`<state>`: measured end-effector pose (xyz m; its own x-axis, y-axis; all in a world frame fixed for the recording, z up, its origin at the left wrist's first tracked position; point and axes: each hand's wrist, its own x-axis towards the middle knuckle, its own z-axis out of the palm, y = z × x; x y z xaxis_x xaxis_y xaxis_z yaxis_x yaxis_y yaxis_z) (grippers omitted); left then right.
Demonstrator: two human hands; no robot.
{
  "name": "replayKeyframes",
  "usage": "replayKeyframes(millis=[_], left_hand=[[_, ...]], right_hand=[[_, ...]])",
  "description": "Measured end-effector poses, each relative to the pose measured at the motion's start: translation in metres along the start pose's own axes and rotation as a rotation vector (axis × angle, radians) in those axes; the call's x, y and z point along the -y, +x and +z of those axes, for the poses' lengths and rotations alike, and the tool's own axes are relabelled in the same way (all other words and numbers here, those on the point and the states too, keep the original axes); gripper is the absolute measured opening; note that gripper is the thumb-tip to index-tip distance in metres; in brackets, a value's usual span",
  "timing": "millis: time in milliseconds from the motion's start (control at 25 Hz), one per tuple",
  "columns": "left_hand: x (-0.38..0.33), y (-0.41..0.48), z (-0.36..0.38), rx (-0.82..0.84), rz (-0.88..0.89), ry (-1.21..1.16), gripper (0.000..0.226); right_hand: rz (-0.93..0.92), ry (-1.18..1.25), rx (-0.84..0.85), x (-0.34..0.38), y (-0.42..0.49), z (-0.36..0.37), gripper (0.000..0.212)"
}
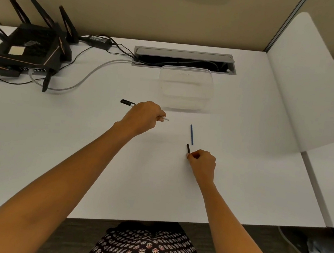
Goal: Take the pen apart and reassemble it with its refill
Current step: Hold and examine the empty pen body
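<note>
My left hand [144, 118] is closed around the pen body [127, 102], whose black capped end sticks out to the left and whose white end pokes out to the right of my fingers. A thin blue refill [192, 134] lies on the white desk [117, 162], a little right of centre. Just below it, my right hand [201, 163] pinches a small black pen piece [188, 148] between its fingertips, pointing up toward the refill but apart from it.
A clear plastic container [185, 88] stands behind my left hand. A black router [25, 49] with antennas and cables fills the back left. A cable slot [184, 60] runs along the back. A white divider panel [300, 88] rises on the right.
</note>
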<state>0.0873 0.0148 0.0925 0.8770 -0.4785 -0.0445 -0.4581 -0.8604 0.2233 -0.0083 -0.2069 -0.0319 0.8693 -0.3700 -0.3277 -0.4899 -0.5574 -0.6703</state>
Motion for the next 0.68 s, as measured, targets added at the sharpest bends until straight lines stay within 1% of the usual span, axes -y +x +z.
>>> replayKeyframes(millis=[240, 440, 560, 680], left_hand=[[0.001, 0.001, 0.002, 0.005, 0.032, 0.026, 0.023], [-0.004, -0.002, 0.006, 0.014, 0.095, 0.109, 0.022], [-0.01, -0.007, 0.007, -0.013, 0.176, 0.185, 0.029], [-0.024, -0.011, 0.007, 0.028, 0.243, 0.231, 0.033]], right_hand=[[-0.009, 0.014, 0.007, 0.0, 0.001, -0.001, 0.015], [-0.017, 0.215, -0.022, 0.022, 0.012, -0.021, 0.022], [-0.104, 0.357, 0.089, 0.067, 0.025, -0.038, 0.024], [-0.228, 0.357, 0.302, 0.116, 0.033, -0.046, 0.022]])
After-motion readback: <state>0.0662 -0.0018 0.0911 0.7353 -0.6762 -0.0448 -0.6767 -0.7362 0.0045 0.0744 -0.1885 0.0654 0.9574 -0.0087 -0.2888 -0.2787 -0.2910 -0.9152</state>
